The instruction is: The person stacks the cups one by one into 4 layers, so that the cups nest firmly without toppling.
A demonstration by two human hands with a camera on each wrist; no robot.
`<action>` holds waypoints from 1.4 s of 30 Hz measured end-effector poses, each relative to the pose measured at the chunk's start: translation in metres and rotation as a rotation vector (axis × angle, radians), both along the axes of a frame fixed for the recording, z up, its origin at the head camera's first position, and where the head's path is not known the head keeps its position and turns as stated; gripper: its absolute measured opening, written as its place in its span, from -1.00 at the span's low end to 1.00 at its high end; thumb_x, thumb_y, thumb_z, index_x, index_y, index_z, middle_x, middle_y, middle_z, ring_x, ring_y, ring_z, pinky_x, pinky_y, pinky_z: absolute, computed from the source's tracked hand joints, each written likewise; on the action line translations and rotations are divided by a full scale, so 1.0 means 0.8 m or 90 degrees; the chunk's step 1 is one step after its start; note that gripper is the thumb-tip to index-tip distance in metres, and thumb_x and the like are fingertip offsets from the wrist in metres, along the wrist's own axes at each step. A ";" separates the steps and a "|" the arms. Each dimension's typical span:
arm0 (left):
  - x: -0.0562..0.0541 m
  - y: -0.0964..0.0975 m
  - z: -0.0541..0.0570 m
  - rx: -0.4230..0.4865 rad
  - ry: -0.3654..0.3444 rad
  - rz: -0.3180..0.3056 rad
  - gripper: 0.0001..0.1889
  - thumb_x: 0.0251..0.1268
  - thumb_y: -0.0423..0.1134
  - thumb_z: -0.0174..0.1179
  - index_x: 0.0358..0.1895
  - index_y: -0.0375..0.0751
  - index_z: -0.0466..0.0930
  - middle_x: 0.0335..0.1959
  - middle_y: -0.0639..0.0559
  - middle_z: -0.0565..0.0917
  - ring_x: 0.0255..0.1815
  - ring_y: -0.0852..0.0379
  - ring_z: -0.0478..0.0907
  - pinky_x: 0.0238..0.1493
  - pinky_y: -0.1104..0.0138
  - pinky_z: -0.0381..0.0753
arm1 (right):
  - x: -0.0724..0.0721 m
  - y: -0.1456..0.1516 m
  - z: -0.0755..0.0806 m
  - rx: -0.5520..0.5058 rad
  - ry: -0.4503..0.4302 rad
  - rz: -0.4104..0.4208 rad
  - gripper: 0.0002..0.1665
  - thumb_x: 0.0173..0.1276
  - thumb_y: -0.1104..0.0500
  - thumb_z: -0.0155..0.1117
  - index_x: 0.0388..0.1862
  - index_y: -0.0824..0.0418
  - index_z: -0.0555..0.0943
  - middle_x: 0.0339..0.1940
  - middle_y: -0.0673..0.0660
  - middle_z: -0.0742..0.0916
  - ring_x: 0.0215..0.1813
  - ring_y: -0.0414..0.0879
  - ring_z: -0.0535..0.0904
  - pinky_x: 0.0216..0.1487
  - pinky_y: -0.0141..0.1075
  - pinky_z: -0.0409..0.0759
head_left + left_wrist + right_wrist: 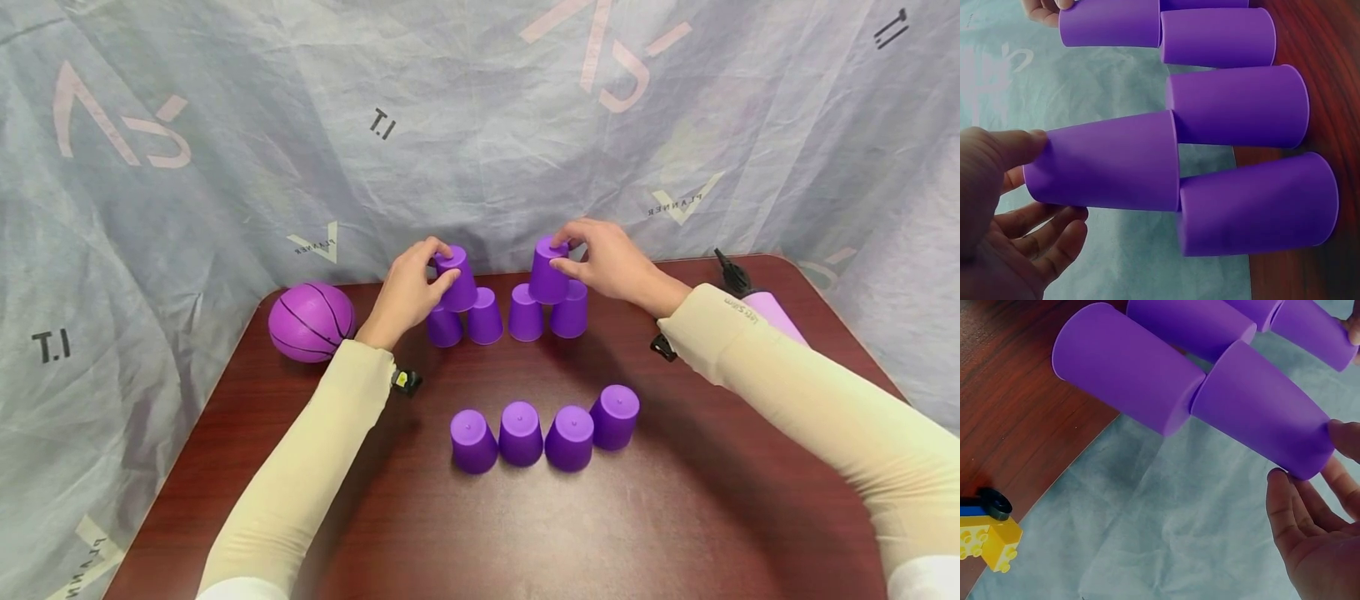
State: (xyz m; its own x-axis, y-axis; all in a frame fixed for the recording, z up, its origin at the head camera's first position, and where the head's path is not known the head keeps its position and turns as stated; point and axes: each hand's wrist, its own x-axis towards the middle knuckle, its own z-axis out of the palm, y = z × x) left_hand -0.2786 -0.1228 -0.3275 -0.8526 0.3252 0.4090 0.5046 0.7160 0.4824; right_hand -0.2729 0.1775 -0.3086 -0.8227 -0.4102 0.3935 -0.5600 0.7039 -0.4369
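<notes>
Head view: four upturned purple cups stand nearest on the surface; beyond, the left hand pinches one upper cup atop the left pair, the right hand another upper cup atop the right pair.

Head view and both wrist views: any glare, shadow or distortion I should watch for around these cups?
Head view: soft glare on the near part of the table, dark shadows beside both sleeves; left wrist view: cups appear turned sideways, backdrop print washed out; right wrist view: cups slanted in the picture, dimmer than the head view, no obvious motion blur.
</notes>
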 end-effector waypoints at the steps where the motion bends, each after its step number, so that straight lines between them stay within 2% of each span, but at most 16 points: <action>1: 0.000 0.000 0.000 0.004 -0.002 -0.002 -0.74 0.24 -0.17 0.27 -0.06 -0.12 0.49 -0.10 -0.02 0.55 -0.12 -0.07 0.48 -0.15 0.19 0.44 | 0.001 0.000 0.000 0.000 0.005 0.003 -0.73 0.20 0.13 0.40 -0.16 0.21 0.61 -0.17 0.12 0.67 -0.16 0.00 0.56 -0.23 -0.16 0.50; 7: 0.003 -0.003 -0.002 0.032 -0.009 -0.020 -0.72 0.26 -0.18 0.25 -0.03 -0.14 0.48 -0.07 -0.01 0.53 -0.10 -0.06 0.49 -0.16 0.22 0.45 | 0.009 0.003 0.003 -0.008 0.052 0.026 -0.70 0.18 0.16 0.41 -0.14 0.25 0.62 -0.12 0.13 0.65 -0.10 0.01 0.53 -0.17 -0.13 0.52; 13: 0.006 -0.008 -0.002 0.054 -0.003 -0.019 -0.70 0.27 -0.17 0.24 0.02 -0.12 0.45 -0.05 0.01 0.50 -0.07 0.02 0.47 -0.15 0.24 0.48 | 0.032 0.003 0.006 -0.028 0.112 0.058 -0.70 0.15 0.19 0.43 -0.15 0.26 0.62 0.02 0.21 0.62 0.04 0.09 0.47 -0.03 -0.06 0.44; 15: 0.006 -0.010 -0.003 0.061 0.000 -0.020 -0.70 0.27 -0.17 0.23 0.02 -0.13 0.45 -0.05 0.00 0.50 -0.04 0.02 0.47 -0.12 0.23 0.49 | 0.043 0.001 0.003 -0.030 0.130 0.084 -0.70 0.13 0.20 0.45 -0.16 0.25 0.63 0.00 0.20 0.63 0.03 0.07 0.47 -0.02 -0.08 0.42; 18: 0.006 -0.013 -0.005 0.070 0.001 -0.019 -0.70 0.28 -0.15 0.23 0.02 -0.12 0.45 -0.06 -0.01 0.49 -0.08 0.05 0.48 -0.12 0.24 0.50 | 0.061 -0.007 -0.001 -0.018 0.140 0.149 -0.70 0.10 0.19 0.47 -0.18 0.21 0.63 -0.05 0.12 0.64 0.03 0.01 0.48 0.01 -0.12 0.43; 24: 0.004 -0.016 -0.011 0.082 0.001 -0.018 -0.71 0.29 -0.13 0.21 0.01 -0.10 0.46 -0.07 -0.03 0.49 -0.17 0.04 0.51 -0.17 0.26 0.52 | 0.102 -0.026 -0.013 0.070 0.084 0.291 -0.70 0.14 0.08 0.44 -0.17 0.13 0.62 -0.10 -0.01 0.62 0.00 -0.13 0.48 0.03 -0.23 0.46; 29: 0.002 -0.018 -0.014 0.089 -0.002 -0.026 -0.72 0.31 -0.15 0.20 0.01 -0.11 0.45 -0.08 -0.01 0.48 -0.13 -0.03 0.52 -0.16 0.24 0.53 | 0.128 -0.043 -0.025 0.161 0.002 0.367 -0.70 0.20 -0.02 0.39 -0.15 0.07 0.62 -0.10 -0.08 0.60 -0.01 -0.19 0.46 -0.02 -0.27 0.50; 35: 0.002 -0.020 -0.014 0.085 0.005 -0.030 -0.72 0.30 -0.15 0.21 0.01 -0.12 0.45 -0.09 0.00 0.49 -0.13 0.03 0.50 -0.17 0.26 0.53 | 0.137 -0.055 -0.037 0.187 -0.055 0.405 -0.70 0.17 -0.04 0.41 -0.18 0.05 0.63 -0.15 -0.15 0.58 -0.04 -0.25 0.45 -0.04 -0.34 0.49; 42: 0.000 -0.020 -0.017 0.086 0.008 -0.039 -0.72 0.28 -0.16 0.23 0.00 -0.13 0.46 -0.10 -0.03 0.49 -0.14 0.02 0.49 -0.19 0.26 0.51 | 0.140 -0.061 -0.045 0.210 -0.070 0.421 -0.75 0.16 0.01 0.43 -0.21 0.03 0.64 -0.20 -0.16 0.57 -0.09 -0.27 0.45 -0.11 -0.37 0.50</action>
State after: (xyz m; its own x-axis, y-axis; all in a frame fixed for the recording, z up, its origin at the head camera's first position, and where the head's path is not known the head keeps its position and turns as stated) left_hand -0.2784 -0.1387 -0.3410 -0.8273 0.3174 0.4636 0.5520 0.6129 0.5654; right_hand -0.1608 0.1290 -0.3448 -0.3913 -0.9154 0.0942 -0.8771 0.3399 -0.3394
